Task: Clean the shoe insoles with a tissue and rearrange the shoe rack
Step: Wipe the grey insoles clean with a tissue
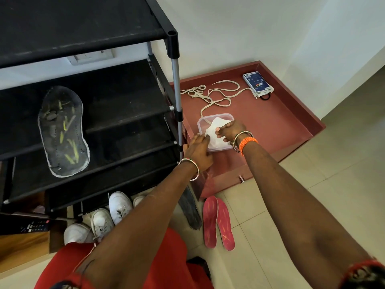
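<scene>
A white tissue lies in a clear plastic box on the red tray. My right hand pinches the tissue from above. My left hand rests against the box's near-left side, fingers touching the tissue's edge. A dark grey insole with yellow marks lies on a shelf of the black shoe rack. Two red insoles lie side by side on the floor tiles. Another dark insole lies on the floor next to them, partly hidden by my left arm.
Beige shoelaces and a small blue-and-white packet lie on the red tray. Several white sneakers stand on the floor under the rack. A dark box sits at the lower left. The rack's metal post stands right beside the tray.
</scene>
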A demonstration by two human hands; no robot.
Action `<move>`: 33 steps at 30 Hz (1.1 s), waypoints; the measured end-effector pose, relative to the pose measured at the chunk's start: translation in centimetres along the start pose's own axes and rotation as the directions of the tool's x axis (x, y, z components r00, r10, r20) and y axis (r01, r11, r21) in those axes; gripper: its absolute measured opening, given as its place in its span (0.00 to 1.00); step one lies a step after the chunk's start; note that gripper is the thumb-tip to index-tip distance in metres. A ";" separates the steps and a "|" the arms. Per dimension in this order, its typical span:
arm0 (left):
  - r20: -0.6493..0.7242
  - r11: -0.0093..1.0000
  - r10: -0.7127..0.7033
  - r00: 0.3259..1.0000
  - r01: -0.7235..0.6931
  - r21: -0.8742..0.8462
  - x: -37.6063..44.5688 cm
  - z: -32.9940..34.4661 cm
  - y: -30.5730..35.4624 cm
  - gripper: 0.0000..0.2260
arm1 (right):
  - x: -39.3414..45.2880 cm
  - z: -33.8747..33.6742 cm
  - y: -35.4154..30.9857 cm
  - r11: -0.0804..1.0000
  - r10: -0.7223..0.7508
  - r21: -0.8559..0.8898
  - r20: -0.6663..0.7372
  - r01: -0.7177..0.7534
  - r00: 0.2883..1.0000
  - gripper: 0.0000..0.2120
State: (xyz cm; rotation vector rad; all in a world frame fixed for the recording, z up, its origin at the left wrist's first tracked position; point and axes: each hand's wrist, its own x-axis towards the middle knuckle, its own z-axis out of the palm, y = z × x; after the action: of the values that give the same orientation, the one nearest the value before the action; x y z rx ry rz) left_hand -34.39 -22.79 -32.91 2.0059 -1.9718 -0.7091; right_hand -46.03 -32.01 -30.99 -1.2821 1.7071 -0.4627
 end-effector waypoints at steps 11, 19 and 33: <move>-0.021 0.999 -0.030 0.999 0.031 0.043 -0.2 0.2 -0.2 0.25 | 0.0 0.2 0.6 0.925 -0.151 -0.350 0.008 0.144 0.989 0.07; -0.016 0.995 -0.039 0.999 0.041 0.093 -0.2 0.1 0.2 0.25 | 0.8 -2.1 1.2 0.994 -0.108 -0.060 -0.255 0.096 0.961 0.16; -0.274 0.708 -0.188 0.943 -0.063 -0.703 -0.6 -2.8 2.8 0.12 | -2.7 -5.3 -3.1 0.880 -0.249 0.304 -0.355 0.363 0.901 0.10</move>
State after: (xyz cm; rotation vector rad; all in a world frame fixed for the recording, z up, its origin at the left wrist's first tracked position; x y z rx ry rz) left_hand -35.46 -22.84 -29.07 1.5709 -1.1692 -0.9013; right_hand -48.65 -31.92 -24.87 -1.2534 1.5613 -1.1700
